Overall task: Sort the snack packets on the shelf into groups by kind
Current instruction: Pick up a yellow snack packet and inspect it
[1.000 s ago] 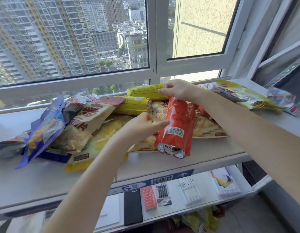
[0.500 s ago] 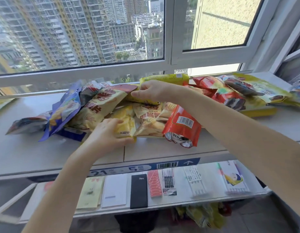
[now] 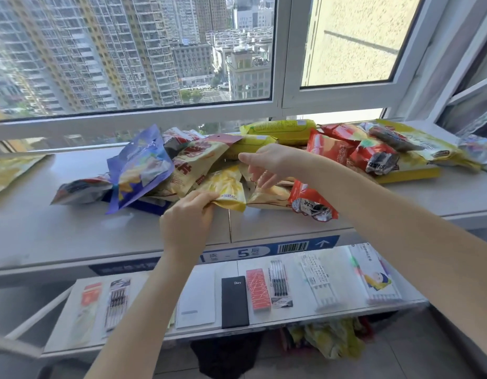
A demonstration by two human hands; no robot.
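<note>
Snack packets heaped mid-shelf [image 3: 45, 228], spilling right along the window frame [image 3: 144, 119]. Left hand [image 3: 186, 221] pinches near corner of a small yellow packet [image 3: 227, 187], fingers curled round its lower edge; packet lies at the near side of the heap, just short of the shelf's front lip. Right hand [image 3: 267, 164] hovers over the heap centre, fingers spread and loosely bent, thumb apart, nothing gripped; fingertips just above a pale chip packet [image 3: 267, 196]. Red packet [image 3: 312, 203] lies right of that, its silver end overhanging toward the near edge, under the right forearm. Large cream packet with red lettering [image 3: 193, 162] leans far-left of the yellow one; blue-purple packet [image 3: 140, 168] tilts up at the heap's left margin. Two yellow-green packs [image 3: 280, 128] against the far window frame. Red packets [image 3: 354, 149] and a long yellow packet [image 3: 425, 144] form the right cluster. Bare shelf surface open to the left of the heap and along the near strip. Lower shelf [image 3: 411, 303] holds a black diary [image 3: 234, 303], pen packs [image 3: 280, 285], notebooks
</note>
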